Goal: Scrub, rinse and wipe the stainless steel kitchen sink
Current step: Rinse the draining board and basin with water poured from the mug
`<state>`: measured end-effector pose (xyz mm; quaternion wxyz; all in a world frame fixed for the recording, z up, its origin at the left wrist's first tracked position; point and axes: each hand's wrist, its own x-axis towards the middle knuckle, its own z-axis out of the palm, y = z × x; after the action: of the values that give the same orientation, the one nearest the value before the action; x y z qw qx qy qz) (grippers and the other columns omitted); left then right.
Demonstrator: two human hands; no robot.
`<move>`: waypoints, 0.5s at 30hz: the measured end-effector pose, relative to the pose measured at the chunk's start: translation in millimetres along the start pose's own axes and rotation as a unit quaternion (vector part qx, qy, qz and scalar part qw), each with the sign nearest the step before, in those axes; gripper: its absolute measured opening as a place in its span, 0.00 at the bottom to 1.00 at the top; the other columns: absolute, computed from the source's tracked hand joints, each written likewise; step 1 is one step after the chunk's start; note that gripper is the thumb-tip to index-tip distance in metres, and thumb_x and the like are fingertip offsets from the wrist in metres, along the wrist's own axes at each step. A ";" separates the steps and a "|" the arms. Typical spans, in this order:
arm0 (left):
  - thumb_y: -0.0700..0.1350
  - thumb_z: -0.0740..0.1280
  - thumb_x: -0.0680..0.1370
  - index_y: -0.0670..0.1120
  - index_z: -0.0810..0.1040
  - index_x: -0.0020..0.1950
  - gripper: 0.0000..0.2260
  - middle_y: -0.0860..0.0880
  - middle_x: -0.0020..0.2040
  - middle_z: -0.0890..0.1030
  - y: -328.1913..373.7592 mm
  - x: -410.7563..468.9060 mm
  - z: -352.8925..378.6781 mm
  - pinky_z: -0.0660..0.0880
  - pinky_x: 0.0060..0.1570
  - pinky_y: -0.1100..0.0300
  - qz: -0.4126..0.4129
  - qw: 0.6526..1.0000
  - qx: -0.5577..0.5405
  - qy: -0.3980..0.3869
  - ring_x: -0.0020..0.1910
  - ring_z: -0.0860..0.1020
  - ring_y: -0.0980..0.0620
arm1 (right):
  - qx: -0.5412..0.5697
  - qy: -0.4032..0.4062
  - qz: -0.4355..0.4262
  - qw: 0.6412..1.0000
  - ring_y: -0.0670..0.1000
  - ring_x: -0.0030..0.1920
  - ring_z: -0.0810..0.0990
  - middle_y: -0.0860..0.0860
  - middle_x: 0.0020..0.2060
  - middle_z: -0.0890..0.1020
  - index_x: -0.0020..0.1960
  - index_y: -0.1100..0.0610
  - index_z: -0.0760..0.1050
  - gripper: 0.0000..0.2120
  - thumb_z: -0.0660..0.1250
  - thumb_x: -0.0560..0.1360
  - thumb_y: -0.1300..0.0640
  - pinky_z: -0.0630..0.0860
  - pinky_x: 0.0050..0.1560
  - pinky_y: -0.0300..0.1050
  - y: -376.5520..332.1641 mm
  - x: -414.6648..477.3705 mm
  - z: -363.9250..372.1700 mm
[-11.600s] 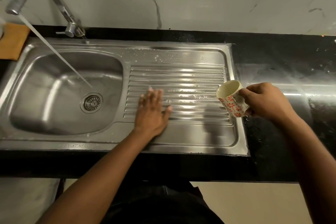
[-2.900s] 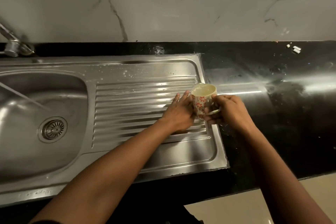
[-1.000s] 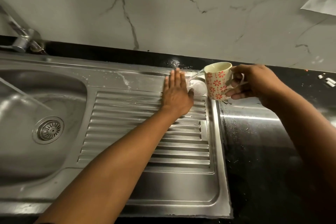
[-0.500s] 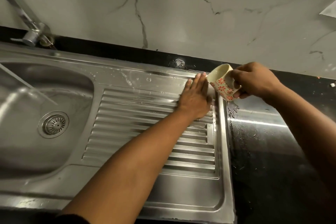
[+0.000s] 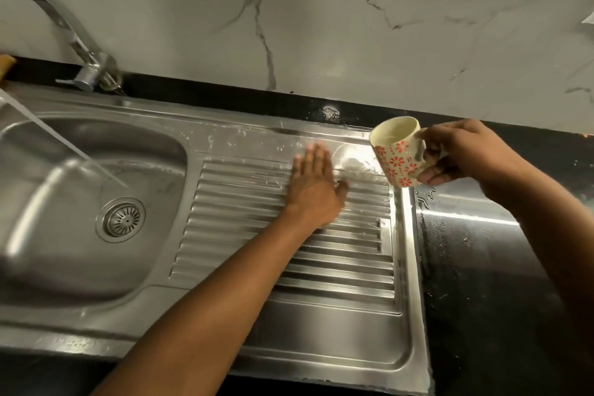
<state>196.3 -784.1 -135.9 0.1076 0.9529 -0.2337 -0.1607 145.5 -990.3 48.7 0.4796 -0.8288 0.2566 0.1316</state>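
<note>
The stainless steel sink (image 5: 321,331) fills the view, with its bowl and drain (image 5: 121,219) on the left and a ribbed drainboard on the right. My left hand (image 5: 313,186) lies flat, fingers straight, on the wet upper part of the drainboard. My right hand (image 5: 463,153) grips a cream mug with red flowers (image 5: 397,156) by its handle, held above the drainboard's far right corner and tilted slightly left. Foam and water streaks lie near my left fingertips.
The tap (image 5: 86,71) at the back left is running; its stream (image 5: 64,146) falls slantwise into the bowl. A wet black countertop (image 5: 488,267) lies right of the sink. A marble wall (image 5: 321,10) stands behind. An orange cloth's edge (image 5: 4,63) shows at far left.
My left hand has slid left along the top of the drainboard, away from the mug. The mug has come more upright in my right hand.
</note>
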 end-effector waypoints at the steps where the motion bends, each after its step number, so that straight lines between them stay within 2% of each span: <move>1: 0.64 0.39 0.85 0.43 0.38 0.85 0.35 0.41 0.84 0.37 12.1 2.1 4.4 0.41 0.82 0.40 0.048 0.999 0.009 -0.007 0.84 0.37 0.41 | -0.006 0.004 0.002 1.000 0.58 0.35 0.87 0.50 0.29 0.84 0.48 0.63 0.79 0.14 0.62 0.86 0.55 0.83 0.47 0.56 1.7 -2.8 -1.5; 3: 0.63 0.40 0.85 0.44 0.39 0.85 0.34 0.43 0.85 0.38 38.3 9.3 12.1 0.40 0.82 0.40 0.115 0.993 0.031 -0.021 0.84 0.38 0.43 | -0.011 0.015 0.009 1.000 0.61 0.38 0.87 0.51 0.30 0.85 0.49 0.60 0.80 0.13 0.62 0.86 0.54 0.83 0.46 0.56 4.9 -8.8 -3.9; 6: 0.61 0.39 0.85 0.43 0.39 0.85 0.33 0.43 0.86 0.39 58.2 15.0 13.8 0.39 0.82 0.41 0.123 0.990 0.055 -0.033 0.85 0.39 0.44 | -0.021 0.033 0.028 0.999 0.60 0.37 0.87 0.58 0.37 0.86 0.53 0.60 0.81 0.12 0.62 0.86 0.55 0.84 0.46 0.56 5.6 -19.0 -4.2; 8: 0.61 0.40 0.86 0.43 0.39 0.85 0.33 0.43 0.86 0.39 47.6 13.9 9.0 0.39 0.82 0.44 0.094 0.995 0.031 -0.019 0.85 0.38 0.44 | -0.027 0.038 0.039 0.998 0.60 0.37 0.86 0.63 0.43 0.84 0.54 0.60 0.80 0.12 0.61 0.86 0.55 0.83 0.44 0.55 3.3 -25.6 -4.0; 10: 0.62 0.40 0.85 0.44 0.37 0.85 0.34 0.42 0.85 0.37 16.3 7.9 2.8 0.40 0.82 0.45 0.034 0.999 0.007 0.002 0.84 0.37 0.43 | -0.027 0.040 0.041 0.998 0.61 0.38 0.86 0.64 0.43 0.84 0.53 0.61 0.80 0.12 0.61 0.86 0.55 0.82 0.42 0.53 1.3 -29.4 -2.7; 12: 0.63 0.39 0.85 0.43 0.37 0.84 0.35 0.40 0.84 0.37 -28.4 -0.8 -2.7 0.42 0.83 0.43 -0.024 0.999 0.015 0.025 0.84 0.38 0.41 | -0.028 0.034 0.037 0.998 0.61 0.38 0.86 0.63 0.41 0.84 0.52 0.61 0.80 0.13 0.61 0.86 0.55 0.82 0.42 0.52 0.3 -31.9 0.4; 15: 0.63 0.37 0.85 0.43 0.36 0.84 0.34 0.40 0.85 0.37 -95.7 -18.5 -14.7 0.43 0.83 0.43 -0.079 0.996 0.019 0.044 0.84 0.38 0.41 | -0.024 0.030 0.024 0.999 0.58 0.36 0.86 0.56 0.33 0.86 0.52 0.61 0.81 0.13 0.61 0.86 0.55 0.83 0.43 0.53 0.9 -36.8 6.1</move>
<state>225.3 -690.3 -144.4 0.0870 0.9764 -0.1553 -0.1222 114.5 -974.4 62.1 0.4480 -0.8372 0.2879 0.1243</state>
